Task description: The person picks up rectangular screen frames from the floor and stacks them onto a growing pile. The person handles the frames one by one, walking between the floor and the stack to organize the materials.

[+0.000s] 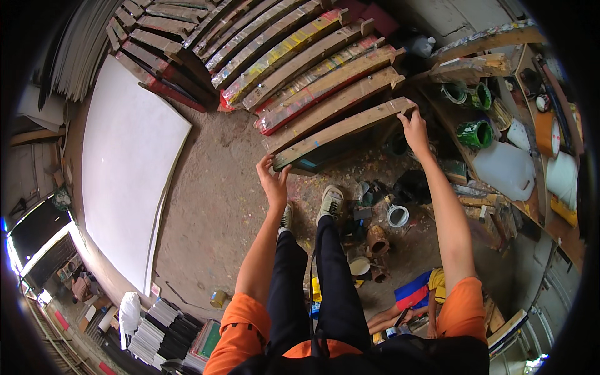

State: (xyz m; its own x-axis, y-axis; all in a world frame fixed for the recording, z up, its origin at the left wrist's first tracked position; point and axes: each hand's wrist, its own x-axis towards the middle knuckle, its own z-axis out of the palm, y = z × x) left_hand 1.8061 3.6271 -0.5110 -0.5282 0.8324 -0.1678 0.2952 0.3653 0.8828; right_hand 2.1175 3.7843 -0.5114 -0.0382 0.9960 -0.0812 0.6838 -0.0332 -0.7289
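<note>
A wooden screen-printing frame [342, 131] is held on edge between my hands, in front of my feet. My left hand [272, 180] grips its left end, fingers and thumb on either side of the wood. At the other end, my right hand [415, 132] has its fingers closed round the upper right corner. Below the top bar the frame's inner face looks dark, with a bit of blue-green; much of it is shaded. Just beyond stands a row of similar wooden frames [312, 78], stained with paint and tape. The nearest of them is close behind the held one.
A large white sheet [132, 159] lies to the left. Green-stained pots [475, 134], a translucent jug [504, 170] and tape [547, 134] crowd the right shelf. Tins and an open white-rimmed container [397, 216] stand near my feet. Another person [417, 294] is at lower right; paper stacks [164, 330] lie lower left.
</note>
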